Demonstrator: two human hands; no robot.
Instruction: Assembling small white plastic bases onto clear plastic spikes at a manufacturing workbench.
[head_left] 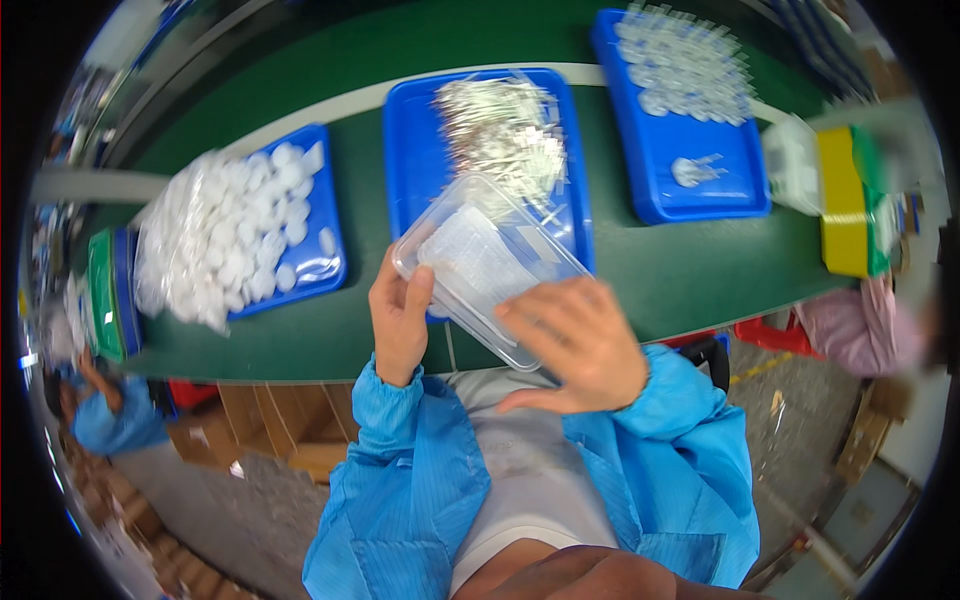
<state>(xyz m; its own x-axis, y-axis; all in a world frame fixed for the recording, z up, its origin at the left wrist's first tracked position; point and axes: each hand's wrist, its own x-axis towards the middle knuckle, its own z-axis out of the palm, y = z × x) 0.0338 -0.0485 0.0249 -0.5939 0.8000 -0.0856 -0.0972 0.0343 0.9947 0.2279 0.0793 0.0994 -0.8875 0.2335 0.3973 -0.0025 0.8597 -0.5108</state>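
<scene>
My left hand (402,318) grips one end of a clear plastic box (476,327), its thumb over the rim. The box is tilted above the near edge of the table. A whitish, flat piece or sheet (468,255) shows inside it; its kind is unclear. Over the box's near right side is my right hand (585,345), fingers apart and slightly blurred, with nothing seen held in it. Whether its fingertips touch the box is hard to tell. Just beyond the box, a blue tray (418,115) carries a heap of thin, shiny silvery strips (505,130).
On the left, a blue tray (333,262) holds white round pieces and a plastic bag (170,245). Another blue tray (655,175) at right carries clear stemmed pieces (690,70). A yellow-green box (842,200) stands beside it. Cardboard boxes (290,420) lie below the green table (690,270).
</scene>
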